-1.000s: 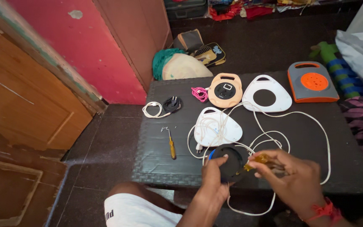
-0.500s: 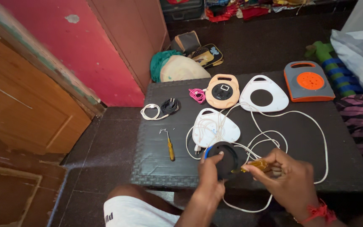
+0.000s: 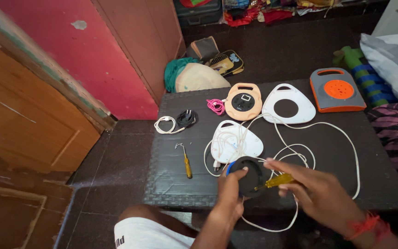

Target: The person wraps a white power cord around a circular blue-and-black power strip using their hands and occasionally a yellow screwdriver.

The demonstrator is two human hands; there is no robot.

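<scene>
Left hand (image 3: 230,196) is closed on the rim of a black round spool disc (image 3: 249,175), thumb on top, holding it at the near edge of the dark woven table (image 3: 171,184). Right hand (image 3: 316,191) is curled around a yellow-handled screwdriver (image 3: 277,181), tip end pointing at the disc's right side; can't tell if the tip touches it. A white cable (image 3: 342,138) loops loosely across the table to the right of the disc and runs under both hands. Just behind the disc lies a white triangular reel cover (image 3: 236,140) with cable over it. Farther back from the disc: a peach-coloured reel housing (image 3: 242,101), a second white cover with a round hole (image 3: 289,103), and a grey-and-orange cable reel (image 3: 337,90) at far right. Left of the disc, a second small screwdriver (image 3: 186,161) lies on the table; behind that, a black plug with a white coil (image 3: 178,121). A pink cord bundle (image 3: 216,106) sits beside the peach housing.
</scene>
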